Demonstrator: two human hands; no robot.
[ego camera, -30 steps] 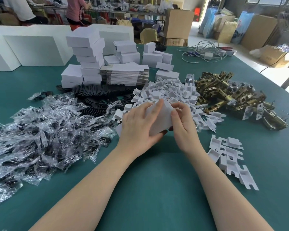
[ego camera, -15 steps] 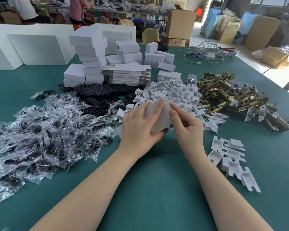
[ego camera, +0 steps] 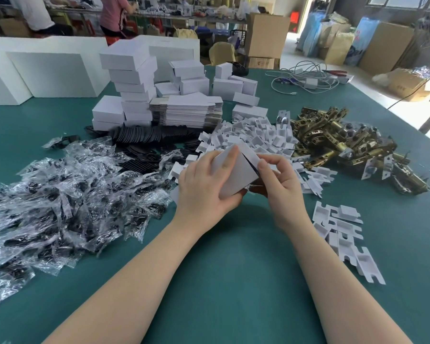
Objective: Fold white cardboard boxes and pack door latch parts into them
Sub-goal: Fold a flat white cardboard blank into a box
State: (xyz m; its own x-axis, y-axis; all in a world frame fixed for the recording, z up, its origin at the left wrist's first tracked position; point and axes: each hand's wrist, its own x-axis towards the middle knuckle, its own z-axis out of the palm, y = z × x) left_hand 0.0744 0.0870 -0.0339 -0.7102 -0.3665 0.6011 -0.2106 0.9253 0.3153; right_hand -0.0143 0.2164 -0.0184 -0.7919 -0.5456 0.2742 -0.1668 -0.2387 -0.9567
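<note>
Above the green table (ego camera: 233, 281), my left hand (ego camera: 204, 192) grips a half-formed white box (ego camera: 236, 175) while my right hand (ego camera: 276, 180) pinches its end flap (stacks of finished boxes (ego camera: 132, 80) behind, brass latches (ego camera: 338, 145) still unpacked).

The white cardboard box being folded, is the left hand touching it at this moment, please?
Touching. The head view shows the left hand gripping the white cardboard box, fingers laid across its top face and thumb underneath.
</note>
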